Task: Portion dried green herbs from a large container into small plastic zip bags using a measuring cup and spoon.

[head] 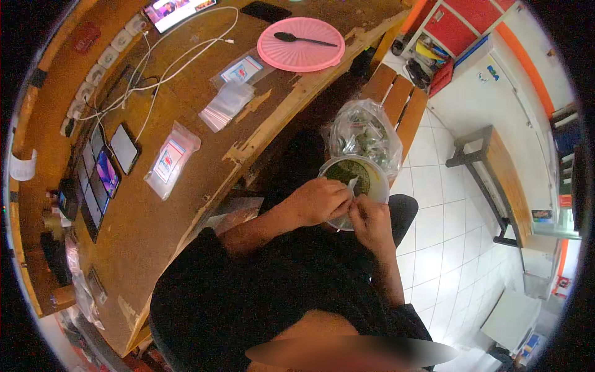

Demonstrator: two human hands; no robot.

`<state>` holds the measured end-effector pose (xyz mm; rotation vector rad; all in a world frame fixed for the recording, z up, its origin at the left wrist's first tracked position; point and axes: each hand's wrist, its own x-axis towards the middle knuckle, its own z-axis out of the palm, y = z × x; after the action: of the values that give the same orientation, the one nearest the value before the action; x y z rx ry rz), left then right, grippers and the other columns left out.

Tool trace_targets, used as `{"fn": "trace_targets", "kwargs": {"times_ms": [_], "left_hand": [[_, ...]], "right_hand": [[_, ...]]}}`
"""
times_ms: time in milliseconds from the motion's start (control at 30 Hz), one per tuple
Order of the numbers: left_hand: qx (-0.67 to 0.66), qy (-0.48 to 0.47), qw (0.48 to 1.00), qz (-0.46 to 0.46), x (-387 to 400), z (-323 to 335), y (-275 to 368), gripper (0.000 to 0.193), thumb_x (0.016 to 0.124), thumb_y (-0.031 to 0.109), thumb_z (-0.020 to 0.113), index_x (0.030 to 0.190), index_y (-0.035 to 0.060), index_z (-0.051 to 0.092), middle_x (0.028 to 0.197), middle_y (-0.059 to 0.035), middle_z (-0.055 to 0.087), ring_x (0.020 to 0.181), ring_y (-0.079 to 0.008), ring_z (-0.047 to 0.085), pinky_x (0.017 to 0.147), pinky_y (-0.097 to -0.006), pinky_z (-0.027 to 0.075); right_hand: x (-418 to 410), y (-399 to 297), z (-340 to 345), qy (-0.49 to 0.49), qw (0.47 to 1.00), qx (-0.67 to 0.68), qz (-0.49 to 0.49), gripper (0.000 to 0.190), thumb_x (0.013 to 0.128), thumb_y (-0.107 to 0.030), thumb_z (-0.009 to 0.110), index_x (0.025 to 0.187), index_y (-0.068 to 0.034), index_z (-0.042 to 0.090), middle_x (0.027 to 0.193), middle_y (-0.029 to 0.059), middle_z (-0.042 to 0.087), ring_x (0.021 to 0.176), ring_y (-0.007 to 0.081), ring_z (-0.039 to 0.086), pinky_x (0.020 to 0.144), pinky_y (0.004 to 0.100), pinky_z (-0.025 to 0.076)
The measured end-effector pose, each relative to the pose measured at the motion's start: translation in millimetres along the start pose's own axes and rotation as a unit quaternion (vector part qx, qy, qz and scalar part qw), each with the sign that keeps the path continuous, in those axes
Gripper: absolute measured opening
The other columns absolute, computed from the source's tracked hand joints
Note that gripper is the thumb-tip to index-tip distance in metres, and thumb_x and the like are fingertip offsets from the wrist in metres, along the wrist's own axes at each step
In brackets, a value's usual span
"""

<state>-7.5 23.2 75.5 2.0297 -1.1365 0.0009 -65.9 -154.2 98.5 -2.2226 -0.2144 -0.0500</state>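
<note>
Both hands meet over a round whitish plastic tub (382, 186) at my lap, which holds dark green, finely broken material (341, 170). My left hand (325, 200) and my right hand (372, 218) pinch a small clear plastic bag (353, 182) between their fingertips; what is in it cannot be made out. Just beyond the tub, a large clear plastic bag (365, 132) with several small packets inside rests on a slatted wooden bench (388, 90). On the table lie a pink plastic lid (302, 60) with a black spoon (304, 40) on it, and stacks of small zip bags (226, 106).
The worn edge of the wooden table (260, 123) runs along my left side. It carries another pack of zip bags (172, 160), several phones (124, 148), white cables (158, 84) and a lit screen (179, 11). A wood-topped bench (509, 186) stands on the tiled floor at right.
</note>
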Motion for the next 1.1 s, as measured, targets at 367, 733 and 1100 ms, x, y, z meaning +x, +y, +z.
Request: {"fn": "trace_targets", "kwargs": {"times_ms": [367, 733, 1100], "left_hand": [[-0.157, 0.247, 0.950, -0.106, 12.7, 9.7, -5.4, 0.015, 0.076, 0.007, 0.064, 0.089, 0.0072, 0.057, 0.094, -0.0116, 0.058, 0.095, -0.0319, 0.053, 0.087, -0.0431, 0.039], [-0.340, 0.144, 0.927, -0.055, -5.4, 4.4, -42.1, 0.052, 0.068, 0.011, 0.082, 0.114, 0.0045, 0.060, 0.113, -0.0101, 0.061, 0.111, -0.0185, 0.056, 0.093, -0.0335, 0.043], [-0.605, 0.173, 0.677, -0.383, -69.4, 49.7, -69.3, 0.058, 0.082, 0.019, 0.074, 0.130, 0.0097, 0.044, 0.129, -0.0060, 0.045, 0.120, -0.0188, 0.042, 0.098, -0.0367, 0.033]], "right_hand": [[3.8, 5.1, 15.2, 0.137, 0.983, -0.106, -0.063, 0.013, 0.081, -0.009, 0.068, 0.073, -0.002, 0.060, 0.057, 0.0138, 0.060, 0.049, 0.0252, 0.063, 0.047, 0.0340, 0.048], [21.1, 4.4, -8.9, 0.012, 0.965, 0.220, 0.140, 0.010, 0.080, -0.008, 0.069, 0.086, 0.001, 0.068, 0.071, 0.0096, 0.064, 0.066, 0.0143, 0.059, 0.060, 0.0308, 0.046], [17.0, 151.1, 105.2, -0.236, 0.960, -0.133, -0.070, 0.021, 0.085, -0.007, 0.052, 0.104, -0.001, 0.059, 0.106, 0.0235, 0.059, 0.095, 0.0394, 0.062, 0.080, 0.0470, 0.053]]}}
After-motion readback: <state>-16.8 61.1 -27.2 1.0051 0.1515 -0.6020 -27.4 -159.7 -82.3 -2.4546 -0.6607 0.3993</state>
